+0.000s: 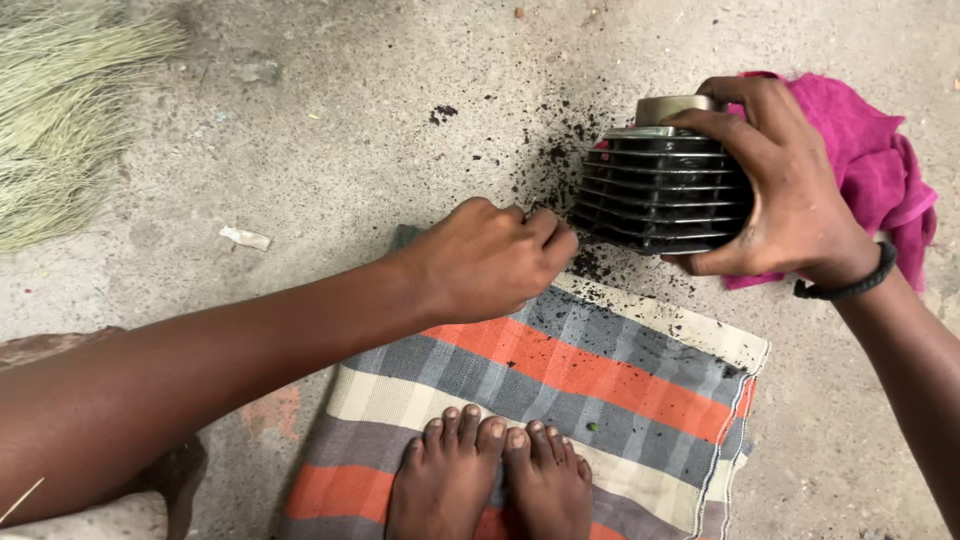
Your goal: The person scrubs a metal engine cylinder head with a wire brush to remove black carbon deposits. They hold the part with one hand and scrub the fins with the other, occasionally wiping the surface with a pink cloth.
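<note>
Two bare hands work low over concrete: the right hand [790,200] clamps a black finned engine cylinder [660,190] at two o'clock, against a pink rag [870,150]; the left hand [490,260], fingers pinched shut, touches its nine-o'clock side above a striped cloth [600,380].

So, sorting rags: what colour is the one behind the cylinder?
Bright pink rag, behind the finned engine cylinder; head view.

Open concrete floor [380,90] is seen across the upper middle of the frame. The upper left is taken by a broom [60,110], the upper right by a finned cylinder [660,190] and pink rag [870,150]. The lower middle is blocked by a striped cloth [600,370] and bare feet [490,480].
</note>
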